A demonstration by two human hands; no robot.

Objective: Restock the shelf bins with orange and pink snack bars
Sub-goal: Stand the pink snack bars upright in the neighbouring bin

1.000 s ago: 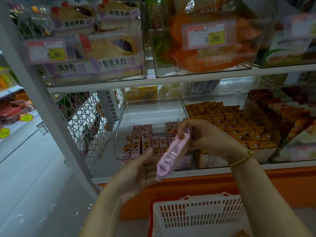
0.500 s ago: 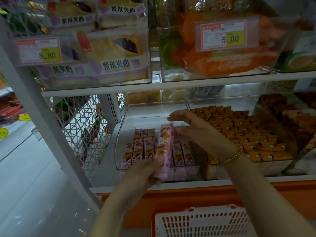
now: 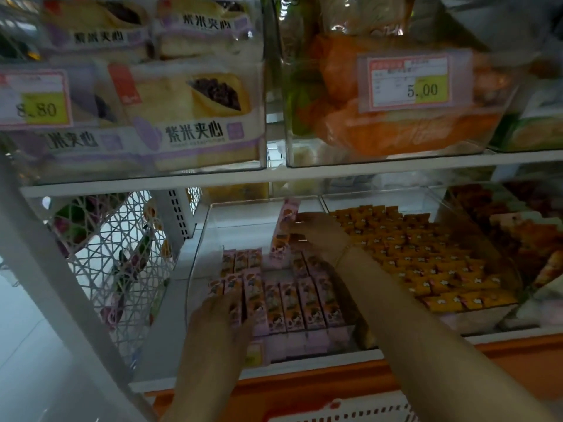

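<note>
Pink bar (image 3: 285, 228) stands in the bin (image 3: 259, 205), pinched by the blurred right hand (image 3: 318, 236); left hand (image 3: 217, 318) rests flat on front bars (image 3: 292, 306).

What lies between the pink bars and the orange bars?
Head view: the clear bin walls stand between the pink bars and orange bars; the right forearm crosses above them.

In the left bin (image 3: 240, 229) bars (image 3: 289, 303) stand in rows; the right bin (image 3: 396, 197), just beside, seems fuller.
</note>
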